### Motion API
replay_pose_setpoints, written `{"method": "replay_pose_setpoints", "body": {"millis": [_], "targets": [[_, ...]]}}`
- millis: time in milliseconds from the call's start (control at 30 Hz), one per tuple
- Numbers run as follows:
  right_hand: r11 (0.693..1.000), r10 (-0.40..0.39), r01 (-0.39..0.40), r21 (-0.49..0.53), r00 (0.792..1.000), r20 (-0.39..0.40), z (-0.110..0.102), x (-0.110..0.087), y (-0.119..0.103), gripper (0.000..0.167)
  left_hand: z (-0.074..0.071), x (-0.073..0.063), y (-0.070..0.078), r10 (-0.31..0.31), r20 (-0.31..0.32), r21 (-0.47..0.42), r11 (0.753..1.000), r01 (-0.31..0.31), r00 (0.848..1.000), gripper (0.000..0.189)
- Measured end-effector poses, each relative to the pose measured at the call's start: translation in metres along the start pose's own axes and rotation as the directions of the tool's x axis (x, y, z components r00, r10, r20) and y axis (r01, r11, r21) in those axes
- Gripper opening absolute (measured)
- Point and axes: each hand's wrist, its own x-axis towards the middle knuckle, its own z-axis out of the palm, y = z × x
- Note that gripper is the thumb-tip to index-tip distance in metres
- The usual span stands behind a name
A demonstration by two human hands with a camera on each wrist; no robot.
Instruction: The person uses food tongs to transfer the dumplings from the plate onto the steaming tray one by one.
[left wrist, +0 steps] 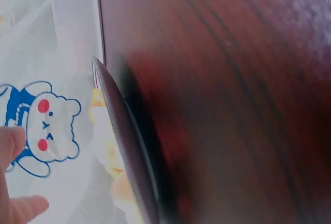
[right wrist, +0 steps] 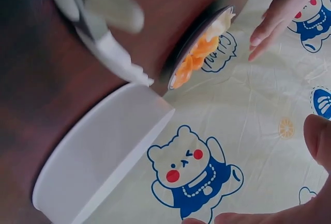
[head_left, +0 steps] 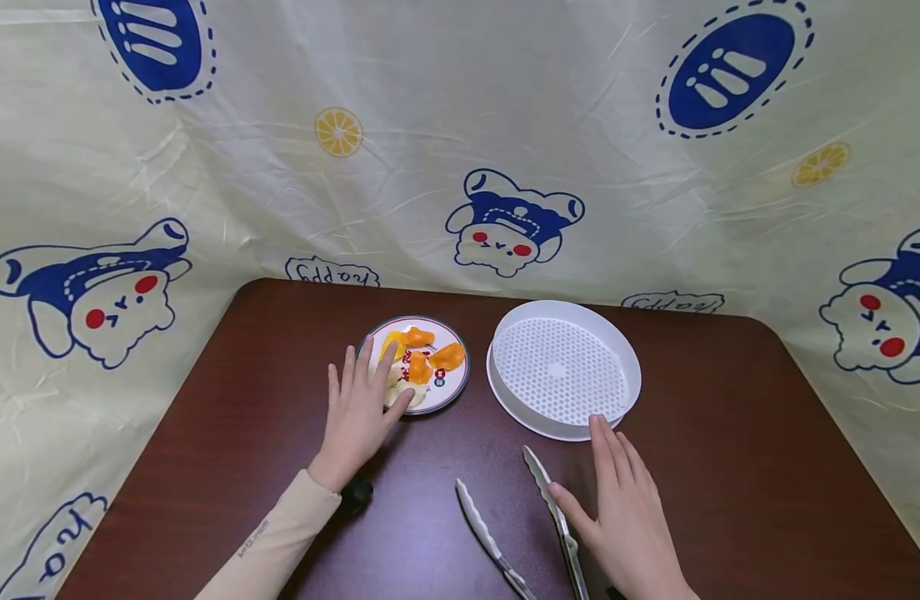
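My left hand is spread over the left side of a round plate, its fingers overlapping the rim and holding nothing. Orange pieces, a yellow piece and pale pieces lie on that plate, partly hidden by the fingers. Fingers straight, my right hand hovers by the front of a round white perforated tray; its fingertips overlap the rim in the head view. Steel tongs with pale wavy tips lie spread apart near the right thumb. The right wrist view also has the white tray's side wall.
A brown table with rounded far corners carries everything. Behind and beside it hangs a pale sheet printed with cartoon bears and orange slices. Beneath the white tray a second white rim shows.
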Motion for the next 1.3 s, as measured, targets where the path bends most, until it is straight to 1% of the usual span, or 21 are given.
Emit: {"method": "replay_pose_setpoints", "body": {"millis": [100, 167, 233, 300, 433, 533, 600, 633, 667, 700, 767, 800, 867, 933, 967, 1000, 1067, 1167, 1200, 1233, 1300], "targets": [[1.000, 0.022, -0.022, 0.011, 1.000, 0.009, 0.001, -0.008, 0.000, 0.090, 0.001, 0.003, -0.006, -0.023, 0.002, -0.104, 0.994, 0.023, 1.000, 0.071], [0.999, 0.029, -0.030, 0.013, 1.000, 0.005, 0.004, -0.013, 0.000, 0.091, 0.002, 0.004, -0.009, -0.057, 0.017, -0.210, 0.976, 0.060, 0.998, 0.071], [0.999, 0.042, -0.042, 0.014, 0.999, -0.002, 0.007, -0.019, 0.000, 0.093, 0.003, 0.006, -0.013, -0.091, 0.036, -0.316, 0.944, 0.098, 0.995, 0.071], [0.999, 0.051, -0.050, 0.013, 0.999, -0.016, 0.010, -0.025, 0.000, 0.095, 0.005, 0.007, -0.017, -0.133, 0.057, -0.410, 0.900, 0.145, 0.989, 0.069], [0.995, 0.098, -0.098, 0.008, 0.995, -0.017, 0.018, -0.037, -0.003, 0.098, 0.009, 0.010, -0.025, -0.212, 0.075, -0.519, 0.826, 0.220, 0.974, 0.062], [0.986, 0.167, -0.167, -0.007, 0.986, 0.005, 0.025, -0.047, -0.008, 0.101, 0.009, 0.013, -0.028, -0.275, 0.099, -0.613, 0.740, 0.276, 0.956, 0.060], [0.975, 0.219, -0.218, -0.028, 0.976, 0.009, 0.031, -0.054, -0.012, 0.105, 0.009, 0.014, -0.029, -0.312, 0.135, -0.679, 0.663, 0.317, 0.941, 0.060], [0.971, 0.237, -0.237, -0.033, 0.972, -0.002, 0.035, -0.057, -0.014, 0.106, 0.009, 0.014, -0.030, -0.323, 0.154, -0.712, 0.619, 0.331, 0.934, 0.060], [0.969, 0.245, -0.246, -0.035, 0.969, -0.029, 0.039, -0.061, -0.016, 0.107, 0.009, 0.015, -0.031, -0.332, 0.175, -0.739, 0.578, 0.347, 0.927, 0.061], [0.969, 0.242, -0.244, -0.028, 0.968, -0.071, 0.044, -0.066, -0.016, 0.109, 0.009, 0.015, -0.032, -0.340, 0.200, -0.755, 0.545, 0.365, 0.919, 0.062], [0.978, 0.204, -0.209, -0.009, 0.962, -0.184, 0.056, -0.074, -0.016, 0.109, 0.009, 0.014, -0.035, -0.347, 0.237, -0.782, 0.485, 0.390, 0.907, 0.063], [0.983, 0.177, -0.183, -0.001, 0.953, -0.245, 0.063, -0.077, -0.016, 0.109, 0.009, 0.014, -0.036, -0.347, 0.252, -0.794, 0.459, 0.398, 0.903, 0.063], [0.992, 0.118, -0.127, 0.002, 0.920, -0.372, 0.075, -0.082, -0.012, 0.108, 0.009, 0.014, -0.038, -0.350, 0.271, -0.817, 0.408, 0.406, 0.897, 0.065], [0.996, 0.073, -0.086, -0.003, 0.874, -0.481, 0.087, -0.084, -0.009, 0.108, 0.010, 0.015, -0.040, -0.348, 0.276, -0.842, 0.361, 0.400, 0.896, 0.067], [0.998, 0.056, -0.070, -0.006, 0.846, -0.530, 0.092, -0.084, -0.008, 0.108, 0.011, 0.016, -0.041, -0.347, 0.279, -0.854, 0.337, 0.397, 0.895, 0.067], [0.999, 0.038, -0.051, -0.007, 0.813, -0.581, 0.097, -0.083, -0.006, 0.109, 0.012, 0.016, -0.042, -0.346, 0.280, -0.865, 0.313, 0.392, 0.896, 0.067], [1.000, 0.003, -0.017, -0.015, 0.736, -0.677, 0.108, -0.081, -0.004, 0.110, 0.014, 0.018, -0.044, -0.342, 0.282, -0.883, 0.274, 0.382, 0.897, 0.068], [1.000, -0.023, 0.010, -0.022, 0.642, -0.766, 0.119, -0.078, -0.004, 0.109, 0.017, 0.020, -0.047, -0.336, 0.279, -0.901, 0.232, 0.366, 0.900, 0.067], [1.000, -0.027, 0.012, -0.025, 0.618, -0.786, 0.122, -0.077, -0.004, 0.108, 0.019, 0.020, -0.048, -0.336, 0.278, -0.905, 0.223, 0.362, 0.900, 0.067], [0.999, -0.031, 0.012, -0.030, 0.599, -0.800, 0.123, -0.077, -0.004, 0.108, 0.020, 0.021, -0.048, -0.335, 0.276, -0.909, 0.213, 0.358, 0.901, 0.068], [0.999, -0.035, 0.007, -0.038, 0.575, -0.817, 0.125, -0.076, -0.005, 0.108, 0.022, 0.022, -0.049, -0.336, 0.276, -0.915, 0.196, 0.353, 0.901, 0.069]]}}
